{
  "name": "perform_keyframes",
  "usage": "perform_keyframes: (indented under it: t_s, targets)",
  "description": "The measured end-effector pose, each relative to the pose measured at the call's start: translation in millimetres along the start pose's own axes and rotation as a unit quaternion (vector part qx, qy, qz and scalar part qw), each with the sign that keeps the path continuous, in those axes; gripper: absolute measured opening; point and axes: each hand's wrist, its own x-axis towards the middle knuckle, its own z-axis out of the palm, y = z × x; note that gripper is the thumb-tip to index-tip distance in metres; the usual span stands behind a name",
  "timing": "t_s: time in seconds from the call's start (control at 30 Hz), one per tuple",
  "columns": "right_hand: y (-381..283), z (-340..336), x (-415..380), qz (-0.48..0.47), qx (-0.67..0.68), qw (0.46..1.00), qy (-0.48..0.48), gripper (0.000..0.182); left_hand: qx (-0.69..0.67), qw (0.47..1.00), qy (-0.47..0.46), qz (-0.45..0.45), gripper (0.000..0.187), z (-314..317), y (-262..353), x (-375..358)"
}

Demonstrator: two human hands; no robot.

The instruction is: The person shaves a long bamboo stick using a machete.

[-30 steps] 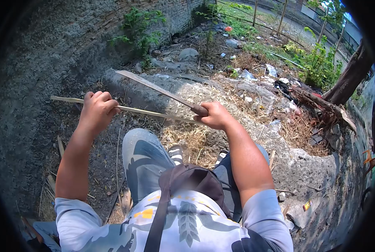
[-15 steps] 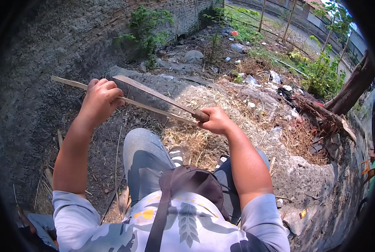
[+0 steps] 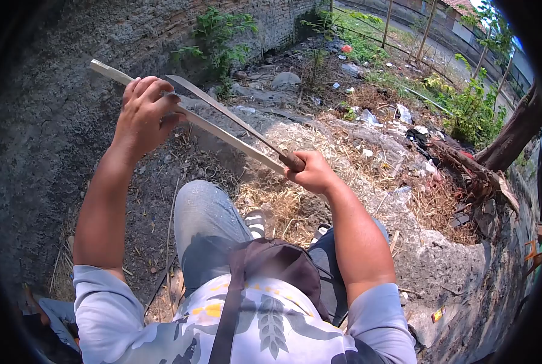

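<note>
A long, pale, flat strip that looks like bamboo (image 3: 231,141) slants from upper left down to my right hand. My left hand (image 3: 146,112) is closed around it near the far end, fingers over the top and the thumb on the near side. The right hand (image 3: 312,173) grips the brown handle of a machete (image 3: 222,109) and also holds the strip's lower end against it. The machete's blade points up and left, running just above the strip, with its tip near my left fingers. Both are in the air beyond my knees.
A rough wall (image 3: 58,121) rises at the left. Dry straw and shavings (image 3: 277,203) cover the ground by my sandals. Litter, a leaning tree trunk (image 3: 513,133) and green plants (image 3: 222,36) lie farther off. Another person's leg (image 3: 58,315) shows at lower left.
My left hand has risen, lifting the strip's far end, so the strip slopes more steeply and shows more of its flat face. The machete has tilted up too; my right hand stays nearly in place.
</note>
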Motion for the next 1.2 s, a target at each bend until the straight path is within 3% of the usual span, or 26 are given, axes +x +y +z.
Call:
perform_keyframes:
  t_s: [0.1, 0.2, 0.3, 0.37, 0.43, 0.5, 0.53, 0.7, 0.8, 0.87, 0.93, 1.03, 1.2]
  targets:
    - [-4.2, -0.2, -3.7, -0.040, 0.034, 0.997, 0.057, 0.014, 0.094, 0.990, 0.100, -0.018, 0.058, 20.3, -5.9, 0.2]
    - [-0.9, -3.4, -3.7, -0.060, 0.069, 0.990, 0.107, 0.013, -0.041, 0.980, 0.164, -0.101, 0.063, 42.8, 16.2, -7.7]
    - [8.6, -6.4, -0.8, -0.057, 0.111, 0.982, 0.140, 0.012, -0.236, 0.958, 0.082, -0.139, 0.067, 67.4, 65.1, -26.0]
    - [8.3, -10.0, -0.6, -0.064, 0.117, 0.977, 0.167, 0.011, -0.287, 0.946, -0.006, -0.153, 0.066, 87.9, 102.4, -37.3]
    - [11.4, -10.0, 0.3, -0.062, 0.129, 0.972, 0.188, 0.014, -0.337, 0.913, -0.161, -0.166, 0.064, 98.1, 137.5, -39.5]
    - [17.8, -9.6, 4.8, -0.074, 0.136, 0.961, 0.227, 0.014, -0.426, 0.866, -0.237, -0.111, 0.055, 118.3, 161.8, -37.3]
    - [15.4, -8.5, 3.7, -0.078, 0.138, 0.956, 0.247, 0.013, -0.465, 0.853, -0.231, -0.046, 0.047, 122.8, 170.4, -31.7]
    - [3.6, -9.3, -3.5, -0.131, 0.168, 0.916, 0.339, 0.010, -0.458, 0.836, -0.302, 0.013, 0.046, 130.9, 198.1, -11.2]
    - [4.6, -9.9, -2.8, -0.137, 0.180, 0.902, 0.369, 0.012, -0.443, 0.849, -0.288, -0.010, 0.051, 137.3, 215.0, -15.0]
    - [20.6, -9.3, 8.0, -0.186, 0.225, 0.883, 0.367, 0.011, -0.471, 0.836, -0.282, -0.003, 0.060, 144.3, 221.7, -19.2]
    - [3.5, -8.1, -2.3, -0.166, 0.249, 0.874, 0.382, 0.011, -0.509, 0.810, -0.290, -0.036, 0.060, 149.7, 227.1, -26.7]
    - [-0.6, -8.0, -2.4, -0.154, 0.217, 0.868, 0.419, 0.012, -0.501, 0.801, -0.325, -0.050, 0.054, 145.8, 229.2, -31.5]
    - [9.3, -8.5, 2.1, -0.148, 0.132, 0.868, 0.455, 0.018, -0.513, 0.797, -0.308, -0.089, 0.037, 164.3, 228.4, -40.7]
